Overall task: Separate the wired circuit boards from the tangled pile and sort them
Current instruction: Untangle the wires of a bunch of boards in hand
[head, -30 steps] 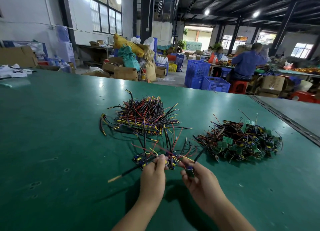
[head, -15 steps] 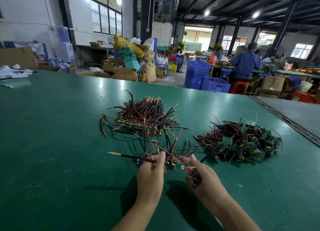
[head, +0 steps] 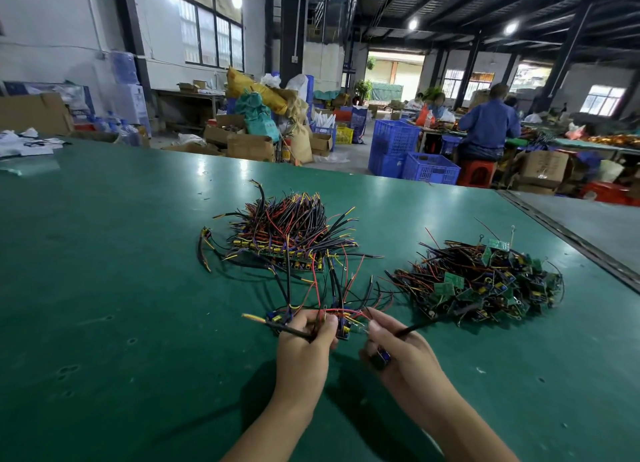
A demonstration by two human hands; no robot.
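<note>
text: none legible | boards, cartons, crates: any print too small or blurred

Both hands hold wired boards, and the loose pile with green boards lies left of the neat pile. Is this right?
Not quite. In the head view the loose pile lies right of the neat pile, not left. The left hand and right hand do hold wired boards.

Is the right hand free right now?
No, the right hand grips a small wired board and a black wire that sticks out toward the right-hand pile.
</note>
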